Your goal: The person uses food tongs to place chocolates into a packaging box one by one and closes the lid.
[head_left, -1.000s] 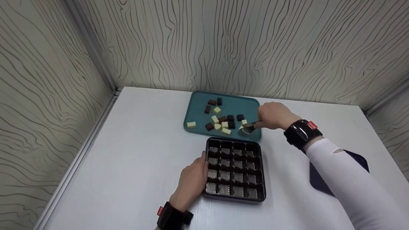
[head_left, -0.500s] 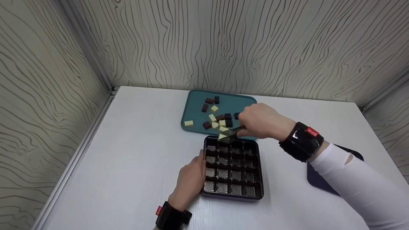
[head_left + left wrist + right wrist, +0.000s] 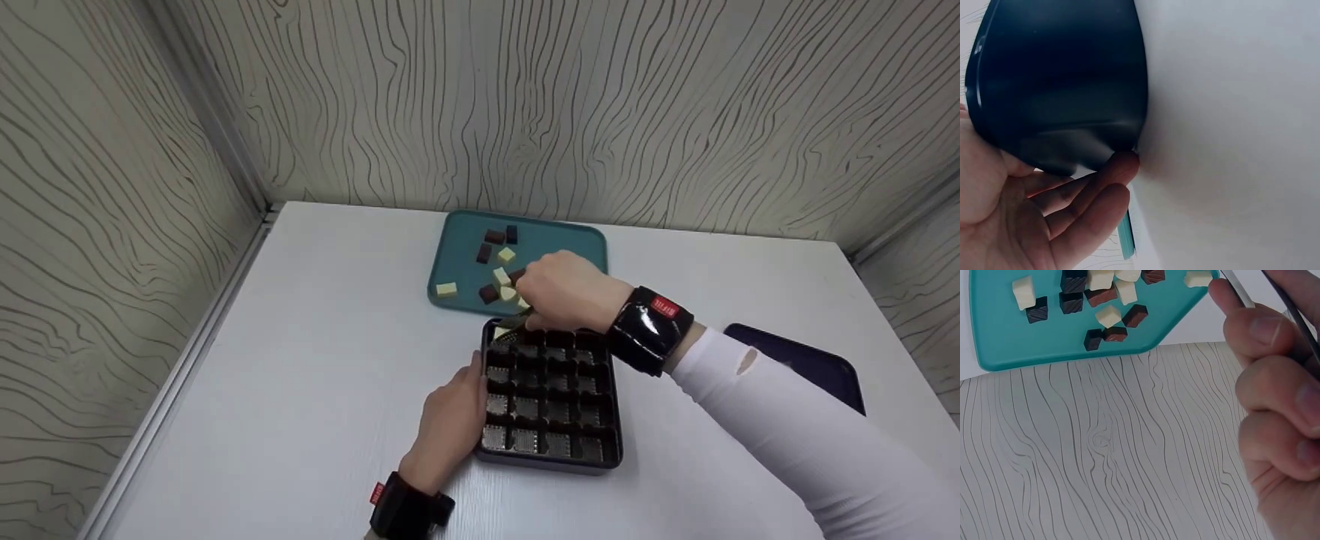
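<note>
My right hand (image 3: 566, 292) holds a pair of tongs (image 3: 517, 321) with perforated tips, its fingers curled round the tongs' arms (image 3: 1296, 315) in the right wrist view. Between the tips is a white chocolate piece (image 3: 500, 331), at the far left compartment of a dark box (image 3: 551, 463) divided into a grid. Whether the piece touches the compartment floor I cannot tell. Against the box's left side rests my left hand (image 3: 450, 412); the left wrist view has its loosely bent fingers (image 3: 1092, 219) beside the box wall (image 3: 1061, 73).
Behind the box lies a teal tray (image 3: 562, 240) with several white, brown and dark chocolates (image 3: 1109, 316). A dark blue lid-like panel (image 3: 814, 369) lies at the right, partly behind the sleeved forearm (image 3: 787, 420). A wood-patterned wall (image 3: 480, 105) stands behind the white table (image 3: 322, 337).
From the tray's right side, my right hand has moved left and nearer with the tongs and a white chocolate, to the box's far left compartment. The left hand stays at the box.
</note>
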The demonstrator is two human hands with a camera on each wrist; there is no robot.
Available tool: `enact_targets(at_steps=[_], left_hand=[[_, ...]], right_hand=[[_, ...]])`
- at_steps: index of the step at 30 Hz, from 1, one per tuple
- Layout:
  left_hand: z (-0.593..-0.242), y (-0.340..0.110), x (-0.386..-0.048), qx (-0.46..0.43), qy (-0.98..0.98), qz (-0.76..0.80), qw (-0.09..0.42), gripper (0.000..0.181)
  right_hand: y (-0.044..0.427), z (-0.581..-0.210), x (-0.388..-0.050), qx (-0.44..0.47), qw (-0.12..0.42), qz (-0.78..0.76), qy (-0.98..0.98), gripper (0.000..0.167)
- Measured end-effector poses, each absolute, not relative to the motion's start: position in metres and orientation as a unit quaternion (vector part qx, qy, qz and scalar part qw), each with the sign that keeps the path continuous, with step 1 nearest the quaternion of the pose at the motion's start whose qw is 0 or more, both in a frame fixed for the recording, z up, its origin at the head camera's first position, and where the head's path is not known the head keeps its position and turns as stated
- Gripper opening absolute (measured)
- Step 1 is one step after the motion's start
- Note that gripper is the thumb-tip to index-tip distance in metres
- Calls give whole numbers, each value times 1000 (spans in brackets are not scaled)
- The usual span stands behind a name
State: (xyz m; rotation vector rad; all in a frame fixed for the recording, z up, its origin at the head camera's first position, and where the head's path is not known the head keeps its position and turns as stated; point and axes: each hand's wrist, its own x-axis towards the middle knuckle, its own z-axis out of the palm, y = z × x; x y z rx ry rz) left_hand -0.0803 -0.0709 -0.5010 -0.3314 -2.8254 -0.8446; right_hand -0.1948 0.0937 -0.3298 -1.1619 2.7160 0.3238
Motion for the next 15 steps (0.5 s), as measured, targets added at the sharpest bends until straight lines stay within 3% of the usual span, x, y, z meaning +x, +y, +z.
enact_targets(at_steps=[9,15], left_hand=[[-499,-70,-80,-111,-952,-274,84,40],[-500,-71,-80,-107,-950,-283,78,41]], right_hand=[[73,-333,-203,-377,127,134,907,47],[56,-338,-204,-396,126,190,889,31]])
